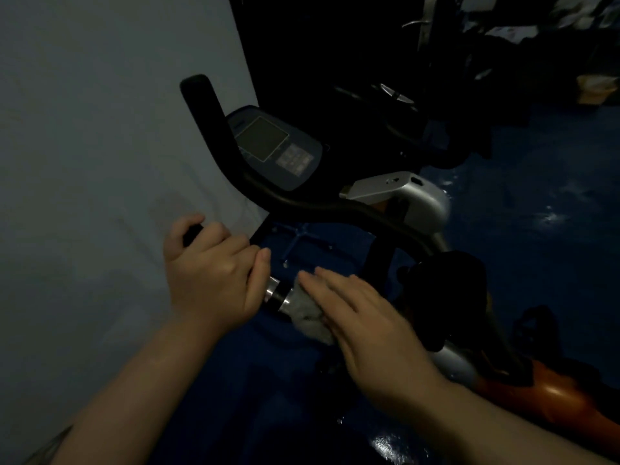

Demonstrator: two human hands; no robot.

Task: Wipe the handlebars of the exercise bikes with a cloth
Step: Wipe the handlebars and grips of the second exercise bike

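Left hand (214, 273), at centre left of the frame, curls its fingers around the near black grip of the handlebar (302, 203); right hand (362, 313), lower centre, lies with straight fingers pressing a grey cloth (310, 313) onto the bar beside a metal sensor band (278, 292). Handlebar's long axis runs from lower centre toward upper left, its far end pointing upward beside the console (271, 146) and wall (84, 129).

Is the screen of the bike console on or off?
Apparently off: the console screen is a plain dull grey with no digits or glow visible, though the room is dim.
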